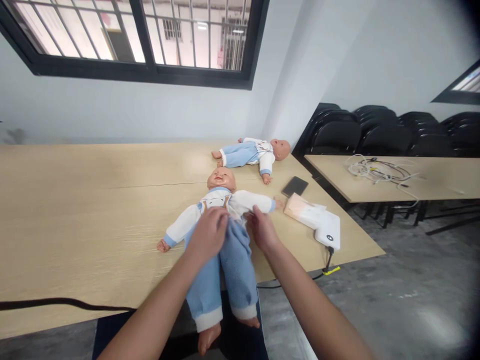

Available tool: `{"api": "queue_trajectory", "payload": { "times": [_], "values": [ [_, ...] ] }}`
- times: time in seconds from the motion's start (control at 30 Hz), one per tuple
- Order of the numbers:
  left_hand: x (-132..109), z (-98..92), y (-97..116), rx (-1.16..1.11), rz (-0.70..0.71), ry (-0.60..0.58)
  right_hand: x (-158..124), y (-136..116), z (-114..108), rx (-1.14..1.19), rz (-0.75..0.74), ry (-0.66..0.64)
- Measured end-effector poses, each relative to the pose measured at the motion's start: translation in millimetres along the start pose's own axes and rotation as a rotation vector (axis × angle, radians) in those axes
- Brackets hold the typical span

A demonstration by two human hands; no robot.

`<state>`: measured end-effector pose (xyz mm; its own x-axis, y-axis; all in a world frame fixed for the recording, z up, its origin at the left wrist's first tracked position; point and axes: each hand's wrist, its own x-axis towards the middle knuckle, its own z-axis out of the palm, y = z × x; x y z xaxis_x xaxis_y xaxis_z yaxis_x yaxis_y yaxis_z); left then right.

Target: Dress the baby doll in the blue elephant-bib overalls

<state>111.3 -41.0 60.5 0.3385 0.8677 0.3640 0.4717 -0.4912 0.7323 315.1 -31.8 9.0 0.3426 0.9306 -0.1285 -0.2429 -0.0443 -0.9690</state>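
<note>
A baby doll (221, 180) lies on its back at the near edge of the table, arms spread and legs hanging over the edge. It wears a white top with blue cuffs (252, 200) and light blue trousers (234, 255). My left hand (210, 234) is closed at the front of the doll's waist, its fingertips on the clothing and partly hidden. At the doll's side, on the right, my right hand (263, 229) has its fingers pinched together at the edge of the clothes. The exact bit of fabric between the fingers is blurred.
A second doll (243, 152) in matching clothes lies farther back. Right of the dolls are a dark phone (295, 186), a tissue pack (300, 209) and a white power bank (328, 231) with a black cable. Tangled cables (375, 170) cover part of another table; stacked black chairs (337, 135) stand behind.
</note>
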Motion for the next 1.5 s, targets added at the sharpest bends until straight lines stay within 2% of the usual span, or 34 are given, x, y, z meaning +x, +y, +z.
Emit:
{"api": "queue_trajectory", "payload": {
  "times": [0.07,0.1,0.17,0.23,0.27,0.3,0.37,0.43,0.5,0.6,0.7,0.83,1.0,1.13,1.23,1.33,1.43,1.5],
  "values": [
    [9.5,-20.1,-21.5,0.088,-0.086,0.128,-24.3,-3.9,-2.8,-0.137,-0.004,-0.045],
    [14.2,-29.4,-34.5,0.139,-0.145,0.147,-35.3,-10.0,-6.0,-0.229,0.010,-0.085],
    [23.4,-44.1,-61.3,0.099,-0.277,0.088,-50.6,-30.3,-14.2,-0.479,0.060,-0.244],
    [32.6,-52.5,-84.1,-0.100,-0.398,-0.062,-51.7,-57.0,-21.1,-0.703,0.085,-0.437],
    [37.4,-54.5,-92.6,-0.178,-0.426,-0.128,-45.9,-70.3,-22.4,-0.751,0.082,-0.479],
    [42.2,-55.6,-99.0,-0.247,-0.441,-0.184,-36.1,-82.3,-21.5,-0.769,0.023,-0.445],
    [51.1,-56.4,-106.1,-0.346,-0.449,-0.268,-8.3,-98.7,-13.3,-0.833,-0.246,-0.340],
    [57.5,-57.6,-108.0,-0.437,-0.465,-0.332,22.1,-103.5,0.5,-0.963,-0.449,-0.346],
    [60.1,-60.7,-108.4,-0.535,-0.484,-0.398,46.1,-99.0,13.7,-0.995,-0.458,-0.493],
    [58.9,-66.9,-111.6,-0.714,-0.497,-0.544,64.2,-83.8,21.7,-0.970,-0.341,-0.682],
    [56.7,-67.3,-118.8,-0.749,-0.472,-0.650,68.5,-68.1,17.3,-0.957,-0.330,-0.645],
    [56.4,-57.7,-126.8,-0.624,-0.420,-0.558,68.5,-55.2,11.7,-1.010,-0.465,-0.566],
    [53.5,-54.1,-125.3,-0.554,-0.387,-0.445,60.7,-52.1,12.2,-1.065,-0.629,-0.492],
    [49.9,-58.0,-124.4,-0.475,-0.362,-0.501,51.9,-55.2,5.5,-1.094,-0.673,-0.482],
    [48.1,-57.5,-128.0,-0.423,-0.386,-0.565,47.3,-56.6,-0.9,-1.126,-0.683,-0.505],
    [46.8,-55.1,-129.7,-0.375,-0.410,-0.599,42.5,-54.9,-2.2,-1.167,-0.689,-0.465],
    [46.7,-55.2,-122.0,-0.265,-0.380,-0.563,37.5,-51.9,1.2,-1.209,-0.702,-0.374],
    [47.0,-58.2,-111.6,-0.162,-0.327,-0.490,35.7,-50.2,2.7,-1.226,-0.706,-0.350]
  ]
}}
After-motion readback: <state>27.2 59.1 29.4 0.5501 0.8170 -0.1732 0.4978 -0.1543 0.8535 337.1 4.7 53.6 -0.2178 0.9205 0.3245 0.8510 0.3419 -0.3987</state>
